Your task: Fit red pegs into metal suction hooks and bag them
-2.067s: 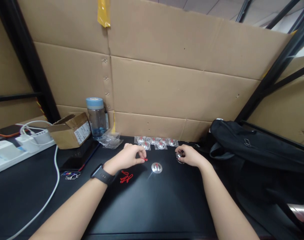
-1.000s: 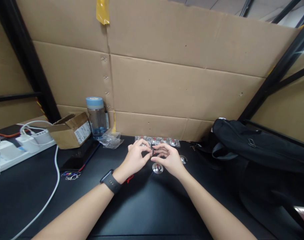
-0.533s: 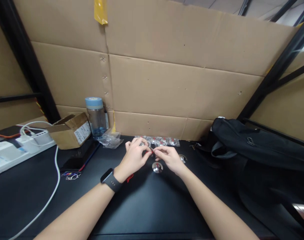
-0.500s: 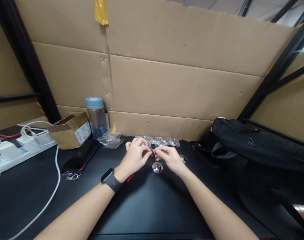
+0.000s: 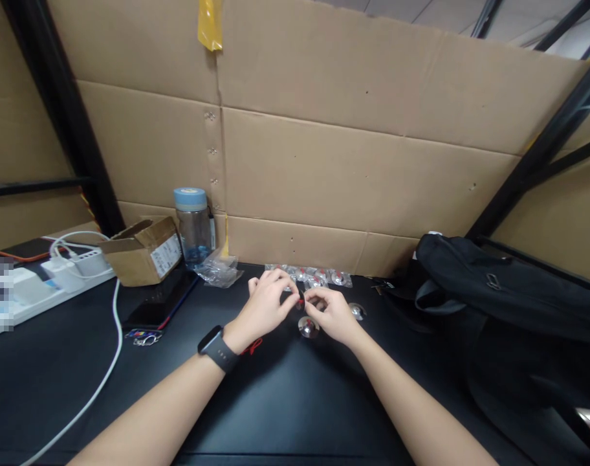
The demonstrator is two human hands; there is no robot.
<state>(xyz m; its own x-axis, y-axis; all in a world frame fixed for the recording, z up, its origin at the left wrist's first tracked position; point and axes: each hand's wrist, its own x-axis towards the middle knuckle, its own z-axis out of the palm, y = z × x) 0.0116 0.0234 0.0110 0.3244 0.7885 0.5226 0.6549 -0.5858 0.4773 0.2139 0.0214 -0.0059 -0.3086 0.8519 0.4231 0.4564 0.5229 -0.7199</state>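
Between the fingertips of both hands is a small dark round piece with red on it (image 5: 301, 300). My left hand (image 5: 270, 303) pinches its left side, and my right hand (image 5: 331, 312) has its thumb and fingers closed at its right side. Just below them a shiny metal disc with a red centre (image 5: 308, 327) lies on the black table (image 5: 295, 408). Another metal disc (image 5: 357, 311) rests right of my right hand. Behind the hands lie several discs in clear wrappers (image 5: 338, 277). Red cord (image 5: 252, 346) shows beside my left wrist.
At the left are a power strip (image 5: 28, 301), a white cable (image 5: 114, 362), an open cardboard box (image 5: 142, 252), a dark phone (image 5: 162, 301), keys (image 5: 144, 337), a bottle (image 5: 192, 226) and crumpled plastic (image 5: 220, 268). A black bag (image 5: 518, 285) fills the right. Cardboard (image 5: 324, 175) stands behind.
The small piece between my fingertips has turned and shows more of its face. The whole view has shifted slightly, so things appear a little further right.
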